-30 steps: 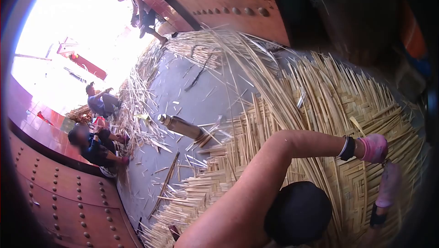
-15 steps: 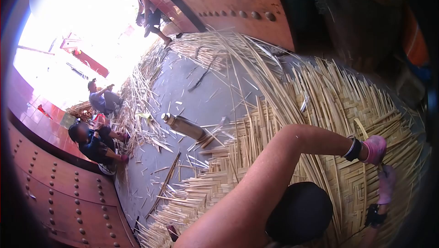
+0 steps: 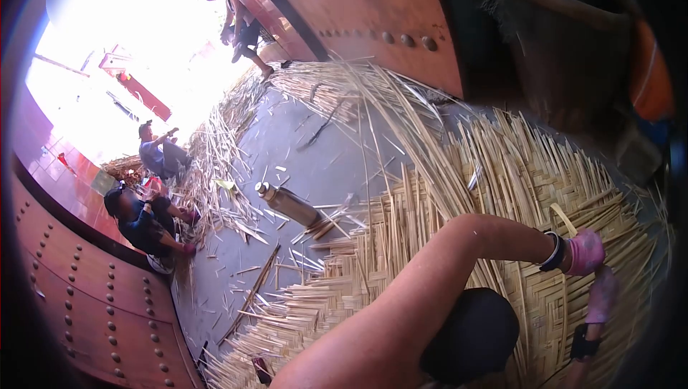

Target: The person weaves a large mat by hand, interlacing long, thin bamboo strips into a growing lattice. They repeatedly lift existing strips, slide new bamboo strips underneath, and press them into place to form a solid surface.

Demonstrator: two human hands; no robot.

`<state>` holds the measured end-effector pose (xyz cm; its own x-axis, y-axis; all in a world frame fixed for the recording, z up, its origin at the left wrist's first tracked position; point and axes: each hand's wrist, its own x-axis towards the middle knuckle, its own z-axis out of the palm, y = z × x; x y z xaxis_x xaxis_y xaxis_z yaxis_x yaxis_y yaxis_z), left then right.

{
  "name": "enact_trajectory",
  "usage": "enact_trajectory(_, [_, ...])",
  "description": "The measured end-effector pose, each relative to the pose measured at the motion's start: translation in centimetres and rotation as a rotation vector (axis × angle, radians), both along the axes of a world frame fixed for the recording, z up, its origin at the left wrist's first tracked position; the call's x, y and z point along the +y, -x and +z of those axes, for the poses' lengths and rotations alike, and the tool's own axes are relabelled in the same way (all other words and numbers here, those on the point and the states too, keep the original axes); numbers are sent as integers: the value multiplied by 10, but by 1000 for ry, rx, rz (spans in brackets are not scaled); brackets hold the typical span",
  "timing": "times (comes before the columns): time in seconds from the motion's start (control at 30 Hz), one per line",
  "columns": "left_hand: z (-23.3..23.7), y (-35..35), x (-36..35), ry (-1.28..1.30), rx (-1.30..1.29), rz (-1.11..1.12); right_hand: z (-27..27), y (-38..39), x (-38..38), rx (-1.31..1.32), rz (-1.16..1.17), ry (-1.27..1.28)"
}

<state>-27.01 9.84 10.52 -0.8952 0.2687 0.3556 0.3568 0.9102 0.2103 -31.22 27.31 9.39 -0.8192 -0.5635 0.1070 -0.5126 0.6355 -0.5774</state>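
My left hand [image 3: 586,251], in a pink glove with a dark band at the wrist, is closed round a pale woven strip [image 3: 564,220] that sticks up beside it. Just below it is my right hand [image 3: 603,294], also gloved and with a black band; its fingers are blurred and what they hold cannot be made out. Both hands are over the right part of a herringbone-woven mat [image 3: 537,310] with long loose strip ends. My bare left arm and a dark round shape hide part of the mat.
A metal flask [image 3: 288,204] lies on the grey floor [image 3: 287,131] among scattered strips. Two people [image 3: 147,228] [image 3: 163,154] sit at the left, and a third [image 3: 240,27] is at the top. Studded red doors [image 3: 93,296] [image 3: 358,2] flank the bright opening. Dark clutter [image 3: 573,59] is at upper right.
The view has shifted slightly, so the mat and both hands appear a little lower. The hands stay close together, and the strip still stands out by my left hand.
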Motion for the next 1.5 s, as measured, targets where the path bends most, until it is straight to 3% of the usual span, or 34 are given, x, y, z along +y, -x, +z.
enact_trajectory(0.13, [3,-4,7,-57,10,8,-20,-2,9,314,2,-71])
enact_trajectory(0.17, [8,-5,2,-52,19,5,-22,-2,7,174,-6,118])
enact_trajectory(0.23, [26,-15,-8,-61,64,-83,51,-30,-13,-167,-105,-38])
enact_trajectory(0.27, [26,-14,-8,-46,99,-135,17,-20,-1,68,-27,129])
enact_trajectory(0.33, [30,-12,-2,-114,-123,-125,23,-33,-10,151,-128,23])
enact_trajectory(0.37, [2,-3,2,-231,135,-162,25,-39,-13,187,-179,-31])
enact_trajectory(0.43, [26,-14,9,-185,-161,-38,31,-55,-24,147,-229,69])
enact_trajectory(0.5, [13,-20,28,-223,-155,-107,0,-58,-31,228,-254,38])
enact_trajectory(0.53, [5,-25,31,-243,-172,-81,-1,-64,-33,226,-251,146])
enact_trajectory(0.63, [-5,-38,21,-275,-201,-38,-19,-62,-21,219,-211,104])
enact_trajectory(0.73, [16,-48,18,-208,-251,-140,-50,-34,1,-105,-112,297])
enact_trajectory(0.77, [16,-42,11,-188,-29,-305,-82,-28,15,-104,-58,199])
enact_trajectory(0.8, [22,-28,0,-154,-42,-278,-126,-25,32,-104,-2,104])
enact_trajectory(0.87, [20,18,-60,-598,444,-221,-131,-48,51,-538,120,18])
enact_trajectory(0.9, [53,30,-91,-388,609,3,-114,-68,52,-651,127,20])
enact_trajectory(0.93, [66,26,-100,-843,404,328,-95,-89,53,-762,128,18])
enact_trajectory(0.97, [40,44,-159,-986,478,382,-87,-101,56,-558,88,-3])
enact_trajectory(1.0, [19,41,-174,-1051,516,479,-78,-106,58,-352,47,-23])
enact_trajectory(1.03, [-2,38,-189,-1119,555,573,-66,-98,58,-346,-120,45])
enact_trajectory(1.1, [-42,15,-149,-1296,282,436,-85,-79,70,-116,-141,-188])
enact_trajectory(1.13, [-41,-5,-115,-1125,-166,505,-93,-69,77,7,-142,-307])
enact_trajectory(1.2, [-99,-18,-81,-1186,-661,190,-106,-56,84,-35,-91,-311])
enact_trajectory(1.23, [-120,-28,-57,-1262,-912,211,-111,-54,86,-63,-67,-312])
enact_trajectory(1.27, [-123,-42,-36,-1530,-1060,228,-111,-54,87,-118,-59,-310])
enact_trajectory(1.3, [-134,-49,-23,-1636,-1161,189,-107,-50,85,-169,-49,-309])
enact_trajectory(1.33, [-141,-49,-12,-1545,-1242,138,-102,-47,82,-216,-38,-308])
enact_trajectory(1.37, [-156,-52,0,-1520,-1157,91,-96,-47,77,-250,-69,-332])
enact_trajectory(1.43, [-150,-50,22,-1635,-1122,72,-87,-49,68,-310,-131,-373])
enact_trajectory(1.5, [-134,-42,37,-1919,-1229,123,-88,-39,69,-302,-63,-427])
